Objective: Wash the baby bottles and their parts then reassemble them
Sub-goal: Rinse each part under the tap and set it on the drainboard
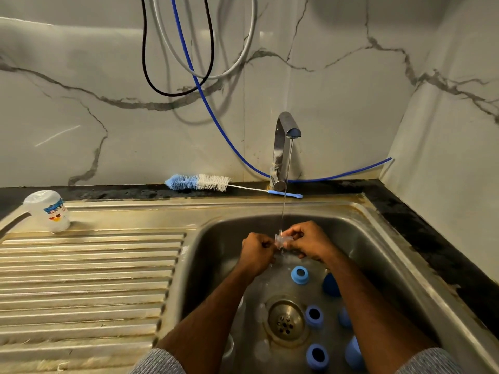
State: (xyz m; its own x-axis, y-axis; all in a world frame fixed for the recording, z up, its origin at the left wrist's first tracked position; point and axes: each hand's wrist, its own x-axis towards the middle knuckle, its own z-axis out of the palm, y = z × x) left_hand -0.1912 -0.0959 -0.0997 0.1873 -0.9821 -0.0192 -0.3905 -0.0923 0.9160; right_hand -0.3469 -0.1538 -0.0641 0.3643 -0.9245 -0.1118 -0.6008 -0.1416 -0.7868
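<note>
Under tap stream, both hands [258,252] [307,242] pinch clear teat [282,240]; blue rings [299,275] in sink [216,238].

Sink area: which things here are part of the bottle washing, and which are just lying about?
In use: clear teat held by left hand and right hand, tap, blue collars, upturned bottle, bottle brush.
Lying about: hanging cables, blue hose.
</note>
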